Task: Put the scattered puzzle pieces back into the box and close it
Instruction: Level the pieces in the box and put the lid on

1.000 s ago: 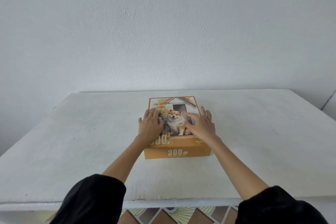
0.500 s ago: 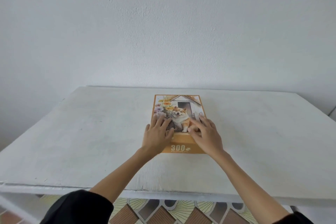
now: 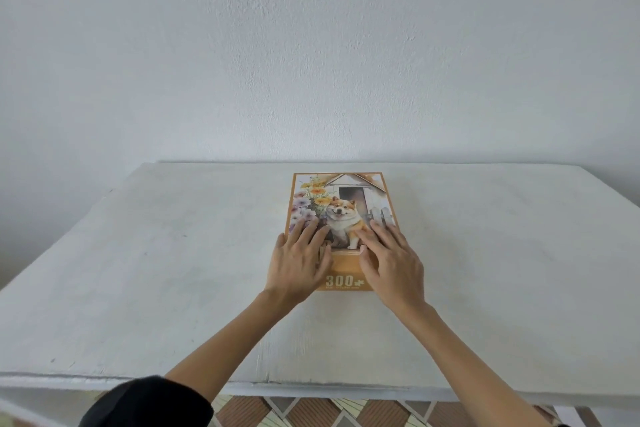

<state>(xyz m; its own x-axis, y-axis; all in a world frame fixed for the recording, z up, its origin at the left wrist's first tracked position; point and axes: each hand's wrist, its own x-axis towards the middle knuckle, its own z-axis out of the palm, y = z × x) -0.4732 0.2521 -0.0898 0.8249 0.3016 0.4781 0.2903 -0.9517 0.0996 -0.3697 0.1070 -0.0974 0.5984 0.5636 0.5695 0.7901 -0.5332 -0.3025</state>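
Note:
An orange puzzle box (image 3: 341, 198) with a dog picture and "300" on its lid lies closed in the middle of the white table (image 3: 173, 270). My left hand (image 3: 298, 262) lies flat on the lid's near left part, fingers straight and spread. My right hand (image 3: 393, 263) lies flat on the near right part, fingers straight too. Both palms cover the lid's near corners. No loose puzzle pieces are visible on the table.
A plain white wall (image 3: 311, 45) stands right behind the table's far edge. The table's near edge (image 3: 311, 386) runs across the bottom of the view, with patterned floor tiles (image 3: 311, 412) below it.
The view has pulled back and tilted, so the box looks farther away. Both hands have slid toward the lid's near end and stay flat on it.

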